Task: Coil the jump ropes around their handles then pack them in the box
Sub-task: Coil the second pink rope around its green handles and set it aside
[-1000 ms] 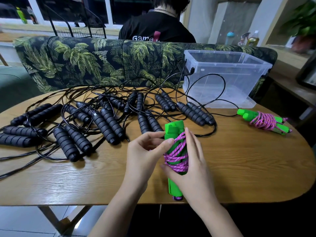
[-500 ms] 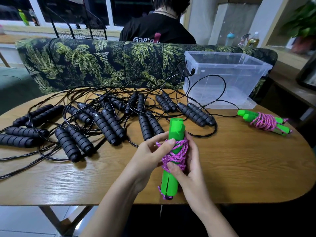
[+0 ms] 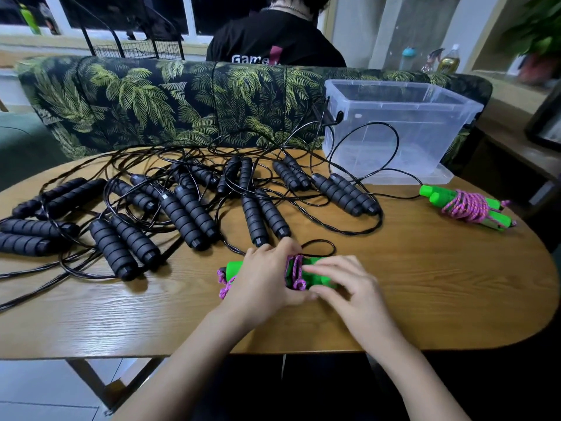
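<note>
Hands together near the front middle of the wooden table [image 3: 425, 302], both on one green-handled jump rope [image 3: 317, 266] lying crosswise, flat on the wood. Over the middle of its paired handles, left hand [image 3: 267, 281], fingers wrapped round the bundle where the pink cord [image 3: 297, 270] is wound, with a loose pink tail poking out by the left end. On the right half, right hand [image 3: 349, 287], fingers bent across the top, thumb against the near side, pinching the green plastic. Well apart at the right edge, second green rope [image 3: 467, 208], coiled in pink, outside the clear plastic box [image 3: 394, 95] at the far right corner. Across the left and middle, black foam-handled ropes [image 3: 188, 214], uncoiled and tangled, one cord loop just behind the hands. Beyond, palm-print sofa [image 3: 151, 101] and person in black shirt [image 3: 273, 41].
</note>
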Available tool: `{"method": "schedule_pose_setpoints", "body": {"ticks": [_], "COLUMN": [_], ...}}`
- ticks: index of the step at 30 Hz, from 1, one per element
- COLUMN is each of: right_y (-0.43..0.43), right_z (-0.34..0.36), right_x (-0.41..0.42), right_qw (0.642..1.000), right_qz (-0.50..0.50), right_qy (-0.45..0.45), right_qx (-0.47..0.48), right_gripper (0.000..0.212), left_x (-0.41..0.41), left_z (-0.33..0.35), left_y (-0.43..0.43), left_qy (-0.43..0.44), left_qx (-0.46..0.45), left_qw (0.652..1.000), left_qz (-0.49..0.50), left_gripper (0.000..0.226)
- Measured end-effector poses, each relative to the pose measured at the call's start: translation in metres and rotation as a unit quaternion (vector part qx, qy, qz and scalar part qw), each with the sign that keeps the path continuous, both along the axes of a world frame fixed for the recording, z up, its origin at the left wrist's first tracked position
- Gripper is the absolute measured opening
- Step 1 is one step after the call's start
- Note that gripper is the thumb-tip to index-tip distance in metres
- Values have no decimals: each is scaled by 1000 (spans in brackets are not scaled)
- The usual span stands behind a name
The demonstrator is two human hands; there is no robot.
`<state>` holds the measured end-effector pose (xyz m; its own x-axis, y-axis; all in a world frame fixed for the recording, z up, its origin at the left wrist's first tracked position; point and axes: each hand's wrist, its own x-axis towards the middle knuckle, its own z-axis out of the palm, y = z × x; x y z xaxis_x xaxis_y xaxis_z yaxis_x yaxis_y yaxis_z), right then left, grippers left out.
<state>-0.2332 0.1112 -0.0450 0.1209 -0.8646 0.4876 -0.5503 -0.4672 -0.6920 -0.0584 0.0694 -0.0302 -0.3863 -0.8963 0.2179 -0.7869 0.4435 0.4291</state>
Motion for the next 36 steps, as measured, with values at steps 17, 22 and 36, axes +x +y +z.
{"method": "schedule_pose_setpoints", "body": {"ticks": [17,22,36], "right_y": [-13,-15,-11], "right_z": [20,27,25], "right_x": [10,22,32], "right_qw": [982,969,968], "right_qz": [-108,-173,-116], "right_qy": [-2,105,143], "right_qx": [155,138,169], "right_gripper": [26,20,24], "left_x": [22,21,11], "left_z": [1,2,1], "left_y": [1,3,4], "left_qy": [111,111,157], "left_qx": [41,54,79], "left_qw": [992,991,982], "left_qz": [-49,-55,64], "left_gripper": [34,23,22]}}
